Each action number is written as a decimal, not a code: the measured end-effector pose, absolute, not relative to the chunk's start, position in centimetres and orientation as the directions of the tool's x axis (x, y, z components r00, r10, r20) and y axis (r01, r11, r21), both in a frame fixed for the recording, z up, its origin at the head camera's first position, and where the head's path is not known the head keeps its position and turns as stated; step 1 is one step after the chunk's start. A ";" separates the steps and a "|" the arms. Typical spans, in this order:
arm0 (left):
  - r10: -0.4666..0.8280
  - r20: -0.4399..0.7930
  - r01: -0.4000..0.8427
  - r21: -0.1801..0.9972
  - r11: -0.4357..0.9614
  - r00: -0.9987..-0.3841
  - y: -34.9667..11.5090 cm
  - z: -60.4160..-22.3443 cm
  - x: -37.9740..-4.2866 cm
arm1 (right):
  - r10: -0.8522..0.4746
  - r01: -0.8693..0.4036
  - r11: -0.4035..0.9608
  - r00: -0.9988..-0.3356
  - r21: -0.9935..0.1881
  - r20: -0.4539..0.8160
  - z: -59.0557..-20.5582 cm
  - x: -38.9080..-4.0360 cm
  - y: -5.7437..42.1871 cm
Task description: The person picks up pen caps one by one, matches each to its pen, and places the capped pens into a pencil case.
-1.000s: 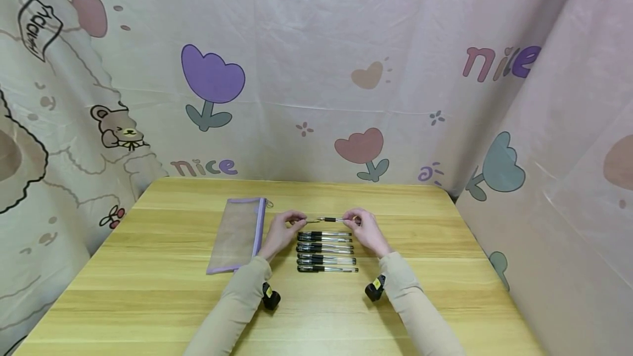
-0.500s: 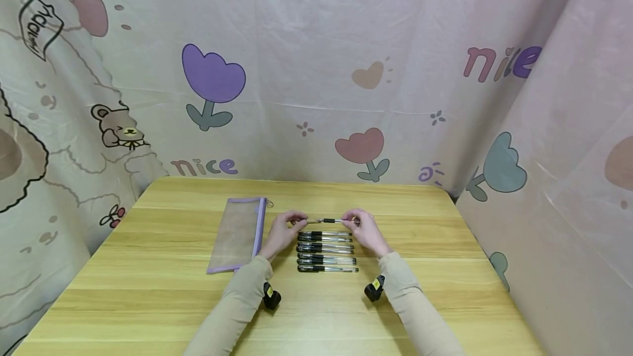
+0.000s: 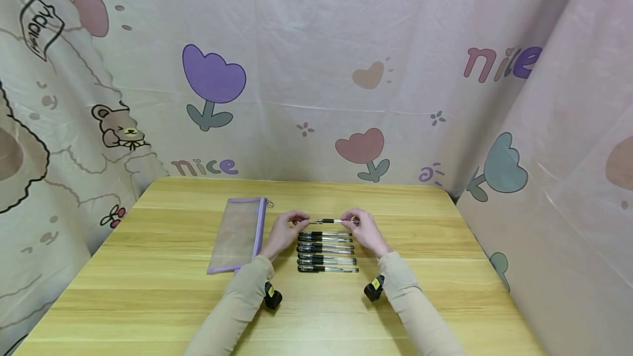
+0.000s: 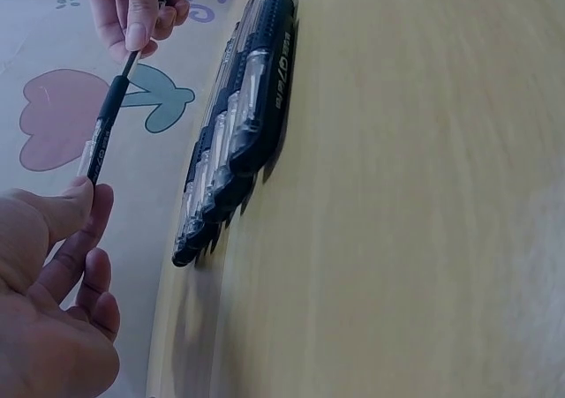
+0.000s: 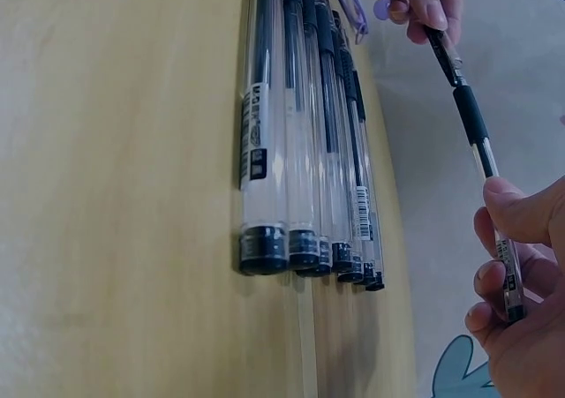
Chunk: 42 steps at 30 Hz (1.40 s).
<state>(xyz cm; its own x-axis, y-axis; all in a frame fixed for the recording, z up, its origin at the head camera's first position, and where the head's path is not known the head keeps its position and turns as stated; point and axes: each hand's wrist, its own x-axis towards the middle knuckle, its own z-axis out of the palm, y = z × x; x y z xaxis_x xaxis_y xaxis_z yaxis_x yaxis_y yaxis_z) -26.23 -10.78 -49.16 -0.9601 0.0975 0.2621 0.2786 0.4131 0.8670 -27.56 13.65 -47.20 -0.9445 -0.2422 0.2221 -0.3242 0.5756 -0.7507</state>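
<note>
My left hand [image 3: 284, 231] pinches a dark pen cap [image 5: 444, 56] between thumb and fingertips. My right hand [image 3: 366, 231] grips the clear barrel of a black gel pen [image 5: 470, 116] near its back end. Pen and cap are nearly in line, the pen's tip right at the cap's mouth in the right wrist view. The pen's black rubber grip [image 4: 113, 98] shows between both hands. Just in front of them several capped gel pens [image 3: 323, 261] lie side by side in a row, caps to the left and clear barrels to the right.
Left of the pens lies a flat mesh zip pouch [image 3: 234, 238] with purple edging, close beside the left forearm. All of it rests on a wood-grain table [image 3: 148, 290]. A printed cloth [image 3: 296, 70] hangs behind the table and at both sides.
The left hand has shifted slightly right with the cap, and the right hand slightly left with the pen, bringing cap and pen tip together. The pen row and pouch stay put.
</note>
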 end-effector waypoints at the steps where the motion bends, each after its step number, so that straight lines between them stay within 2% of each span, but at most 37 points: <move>1: 0.096 0.263 0.279 0.868 0.411 -0.960 -10.7 -49.2 -26.2 | -0.242 -0.324 0.575 -0.945 -0.751 0.222 -47.2 -27.5 13.6; 16: 0.098 0.276 0.291 0.861 0.418 -0.956 -10.7 -49.4 -26.1 | -0.270 -0.347 0.542 -0.934 -0.766 0.233 -47.7 -27.5 13.2; 25: 0.084 0.274 0.284 0.872 0.399 -0.958 -10.9 -49.4 -25.8 | -0.294 -0.406 0.543 -0.912 -0.735 0.286 -48.0 -27.3 12.7; 34: 0.074 0.261 0.270 0.895 0.354 -0.962 -10.6 -49.6 -25.7 | -0.258 -0.349 0.546 -0.935 -0.762 0.244 -47.8 -27.2 12.3; 42: 0.079 0.258 0.269 0.887 0.375 -0.963 -10.9 -49.5 -25.8 | -0.307 -0.341 0.501 -0.929 -0.796 0.205 -48.2 -27.7 13.1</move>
